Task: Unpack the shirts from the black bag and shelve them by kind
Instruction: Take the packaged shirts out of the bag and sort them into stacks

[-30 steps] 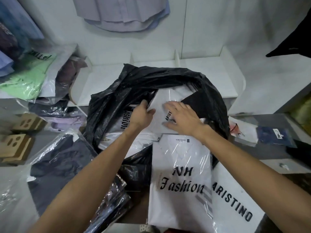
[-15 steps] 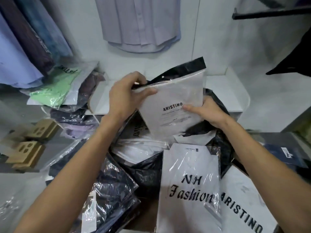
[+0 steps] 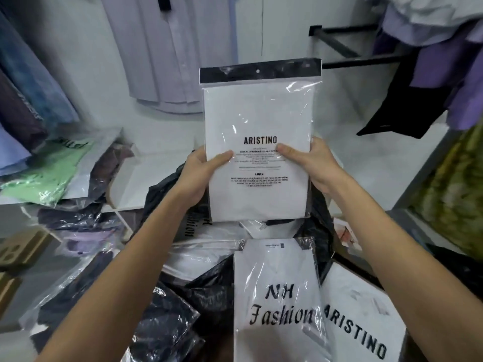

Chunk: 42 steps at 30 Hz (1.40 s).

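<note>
- On the left shelf, a green packed shirt (image 3: pixel 49 168) lies flat; it shows where sorted packs go.
- The left hand (image 3: pixel 201 173) has its grip closed on the left edge of the ARISTINO pack (image 3: pixel 258 142), thumb in front.
- The pack stands upright above the black bag (image 3: pixel 209 286).
- The right hand (image 3: pixel 313 165) pinches the right edge the same way.
- I think it is best to read the label first, then keep the pack flat while carrying it to the matching pile.
</note>
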Each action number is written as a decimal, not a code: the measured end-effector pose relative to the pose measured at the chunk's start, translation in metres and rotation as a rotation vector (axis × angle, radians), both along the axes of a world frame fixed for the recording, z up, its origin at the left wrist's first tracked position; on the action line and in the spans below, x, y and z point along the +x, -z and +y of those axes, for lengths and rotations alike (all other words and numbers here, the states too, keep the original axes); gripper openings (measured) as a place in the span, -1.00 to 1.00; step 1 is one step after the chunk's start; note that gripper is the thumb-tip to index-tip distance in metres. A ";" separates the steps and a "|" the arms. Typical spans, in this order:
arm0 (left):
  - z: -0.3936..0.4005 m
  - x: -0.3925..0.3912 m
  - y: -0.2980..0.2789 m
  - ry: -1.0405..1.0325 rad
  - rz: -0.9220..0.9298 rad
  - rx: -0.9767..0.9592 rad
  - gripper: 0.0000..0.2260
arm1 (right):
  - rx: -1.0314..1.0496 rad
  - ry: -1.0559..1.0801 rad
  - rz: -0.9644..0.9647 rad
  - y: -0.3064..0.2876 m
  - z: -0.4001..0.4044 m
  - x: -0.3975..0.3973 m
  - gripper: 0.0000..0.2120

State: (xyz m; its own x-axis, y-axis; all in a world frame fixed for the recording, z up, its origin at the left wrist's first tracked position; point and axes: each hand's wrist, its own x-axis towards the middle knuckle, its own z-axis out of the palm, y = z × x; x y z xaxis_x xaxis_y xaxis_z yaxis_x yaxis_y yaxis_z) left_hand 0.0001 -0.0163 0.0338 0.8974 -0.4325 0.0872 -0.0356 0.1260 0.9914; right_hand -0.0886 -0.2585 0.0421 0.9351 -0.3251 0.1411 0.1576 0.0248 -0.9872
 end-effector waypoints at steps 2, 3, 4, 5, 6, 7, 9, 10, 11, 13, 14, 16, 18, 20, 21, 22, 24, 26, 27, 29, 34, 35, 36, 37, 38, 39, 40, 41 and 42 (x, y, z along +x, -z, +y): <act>-0.002 0.002 -0.006 0.028 -0.025 -0.015 -0.75 | 0.001 0.003 0.022 0.001 -0.006 -0.004 -0.66; -0.004 0.002 -0.009 0.034 -0.031 -0.035 -0.75 | 0.008 0.019 0.018 0.000 -0.008 -0.005 -0.59; -0.004 0.003 -0.011 0.036 -0.040 -0.053 -0.75 | 0.007 0.055 0.002 -0.001 -0.010 -0.006 -0.52; -0.004 0.004 -0.013 0.041 -0.050 -0.063 -0.74 | 0.004 0.110 -0.021 -0.005 -0.011 -0.007 -0.48; -0.004 0.005 -0.014 0.054 -0.062 -0.059 -0.73 | -0.009 0.168 -0.050 -0.011 -0.013 -0.009 -0.47; -0.003 0.006 -0.014 0.073 -0.078 -0.038 -0.72 | -0.014 0.208 -0.079 -0.018 -0.017 -0.010 -0.49; -0.002 0.005 -0.011 0.086 -0.119 0.040 -0.71 | -0.020 0.210 -0.117 -0.036 -0.025 -0.012 -0.57; -0.002 0.004 -0.009 0.078 -0.141 0.066 -0.71 | -0.031 0.192 -0.119 -0.046 -0.029 -0.012 -0.58; -0.002 0.001 -0.008 0.063 -0.166 0.073 -0.71 | -0.049 0.167 -0.114 -0.057 -0.031 -0.013 -0.56; -0.001 -0.001 -0.011 0.020 -0.200 0.056 -0.73 | -0.183 0.154 -0.102 -0.074 -0.038 -0.015 -0.49; 0.001 0.000 -0.016 0.003 -0.218 0.057 -0.75 | -0.291 0.181 -0.115 -0.080 -0.040 -0.016 -0.46; 0.007 0.004 -0.024 0.022 -0.264 0.096 -0.77 | -0.493 0.255 -0.156 -0.091 -0.043 -0.018 -0.36; 0.010 0.006 -0.029 0.095 -0.281 0.155 -0.78 | -0.628 0.236 -0.190 -0.103 -0.040 -0.020 -0.30; 0.008 0.003 -0.028 0.153 -0.302 0.214 -0.75 | -0.779 0.100 -0.093 -0.116 -0.031 -0.020 -0.38; 0.006 -0.001 -0.026 0.171 -0.315 0.235 -0.73 | -0.852 -0.005 0.004 -0.123 -0.023 -0.021 -0.49; 0.003 -0.004 -0.024 0.182 -0.324 0.248 -0.72 | -0.924 -0.102 0.126 -0.127 -0.015 -0.021 -0.60; 0.000 -0.006 -0.021 0.198 -0.324 0.262 -0.73 | -0.967 -0.224 0.253 -0.126 -0.005 -0.020 -0.73; 0.004 -0.002 -0.022 0.209 -0.303 0.313 -0.76 | -0.876 -0.188 0.226 -0.118 -0.009 -0.019 -0.78; 0.011 0.003 -0.023 0.214 -0.287 0.366 -0.76 | -0.791 -0.147 0.200 -0.113 -0.015 -0.019 -0.78; 0.028 0.017 -0.023 0.192 -0.258 0.524 -0.73 | -0.593 -0.072 0.161 -0.102 -0.030 -0.023 -0.69; 0.064 0.040 -0.021 0.137 0.022 0.365 -0.71 | -0.150 0.081 0.022 -0.070 -0.056 -0.032 -0.61; 0.062 0.039 -0.021 0.157 0.019 0.361 -0.71 | -0.056 0.116 -0.005 -0.063 -0.056 -0.032 -0.60; 0.057 0.038 -0.022 0.189 0.011 0.353 -0.69 | 0.027 0.144 -0.023 -0.055 -0.056 -0.030 -0.60; 0.050 0.036 -0.022 0.198 -0.012 0.324 -0.71 | 0.098 0.156 -0.031 -0.046 -0.053 -0.028 -0.60; 0.042 0.035 -0.024 0.172 -0.022 0.261 -0.74 | 0.153 0.146 -0.031 -0.039 -0.049 -0.026 -0.62; 0.035 0.035 -0.028 0.117 -0.030 0.200 -0.79 | 0.192 0.124 -0.025 -0.031 -0.046 -0.024 -0.61; 0.029 0.037 -0.033 0.052 -0.060 0.167 -0.84 | 0.223 0.101 -0.014 -0.023 -0.043 -0.022 -0.59; 0.028 0.041 -0.040 0.000 -0.108 0.177 -0.87 | 0.245 0.092 -0.004 -0.017 -0.043 -0.020 -0.56; 0.028 0.046 -0.048 -0.019 -0.148 0.209 -0.87 | 0.259 0.094 -0.002 -0.012 -0.043 -0.020 -0.52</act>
State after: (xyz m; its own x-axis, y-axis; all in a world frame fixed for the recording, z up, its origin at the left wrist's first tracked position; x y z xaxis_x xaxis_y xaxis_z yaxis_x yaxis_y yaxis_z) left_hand 0.0459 0.0113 0.0823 0.8897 -0.4381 0.1287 -0.1827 -0.0834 0.9796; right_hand -0.1088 -0.3019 0.0538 0.8989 -0.4359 0.0440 0.1735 0.2620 -0.9493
